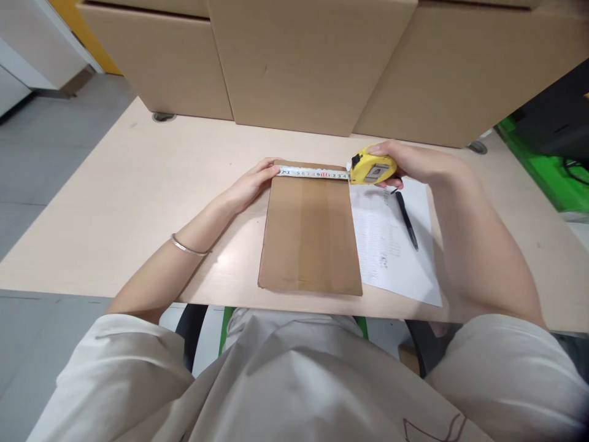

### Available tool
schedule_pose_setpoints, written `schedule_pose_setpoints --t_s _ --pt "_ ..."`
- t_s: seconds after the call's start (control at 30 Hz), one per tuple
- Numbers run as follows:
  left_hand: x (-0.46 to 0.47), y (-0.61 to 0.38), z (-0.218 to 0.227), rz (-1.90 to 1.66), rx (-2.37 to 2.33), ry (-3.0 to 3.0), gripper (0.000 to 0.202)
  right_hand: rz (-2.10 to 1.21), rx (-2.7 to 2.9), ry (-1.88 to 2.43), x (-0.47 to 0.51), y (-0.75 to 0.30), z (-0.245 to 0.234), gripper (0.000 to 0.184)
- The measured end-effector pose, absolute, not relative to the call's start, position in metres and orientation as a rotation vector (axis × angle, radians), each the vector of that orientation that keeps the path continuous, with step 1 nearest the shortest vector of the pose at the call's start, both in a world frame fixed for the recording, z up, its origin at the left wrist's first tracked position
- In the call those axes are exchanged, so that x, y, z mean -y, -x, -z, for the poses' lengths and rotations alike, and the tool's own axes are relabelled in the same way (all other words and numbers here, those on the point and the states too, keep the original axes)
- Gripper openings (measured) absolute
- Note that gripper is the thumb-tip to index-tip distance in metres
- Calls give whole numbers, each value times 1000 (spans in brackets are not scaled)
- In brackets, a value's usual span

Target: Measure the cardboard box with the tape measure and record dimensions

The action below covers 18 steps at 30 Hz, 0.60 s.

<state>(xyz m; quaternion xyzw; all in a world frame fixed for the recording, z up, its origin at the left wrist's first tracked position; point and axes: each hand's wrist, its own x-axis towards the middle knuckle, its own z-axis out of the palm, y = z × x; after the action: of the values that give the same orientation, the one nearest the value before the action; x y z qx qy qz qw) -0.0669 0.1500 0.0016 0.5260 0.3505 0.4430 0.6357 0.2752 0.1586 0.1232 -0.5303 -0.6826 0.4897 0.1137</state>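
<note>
A flat brown cardboard piece (310, 233) lies on the light wooden desk (138, 196) in front of me. A white measuring tape blade (315, 174) is stretched along its far edge. My left hand (251, 184) pinches the blade's free end at the cardboard's far left corner. My right hand (405, 162) is closed around the yellow tape measure case (373, 170) at the far right corner.
A printed white sheet of paper (396, 252) lies right of the cardboard with a black pen (407, 221) on it. Large cardboard boxes (304, 61) stand along the desk's far side. A green object (543, 166) is at the right. Grey floor is to the left.
</note>
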Motion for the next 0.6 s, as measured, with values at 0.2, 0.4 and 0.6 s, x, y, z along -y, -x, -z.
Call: schedule_pose_setpoints --t_s 0.2,0.4,0.6 --pt "-147 67 -4 -1009 -733 -1254 49 -1398 2087 1444 -166 -234 -141 50" --pt "-151 66 -4 -1001 -742 -1264 55 -1488 2110 1353 -183 -161 -125 47" --pt "-114 104 -7 -942 -917 -1398 105 -1416 2120 1241 -182 -154 -115 49"
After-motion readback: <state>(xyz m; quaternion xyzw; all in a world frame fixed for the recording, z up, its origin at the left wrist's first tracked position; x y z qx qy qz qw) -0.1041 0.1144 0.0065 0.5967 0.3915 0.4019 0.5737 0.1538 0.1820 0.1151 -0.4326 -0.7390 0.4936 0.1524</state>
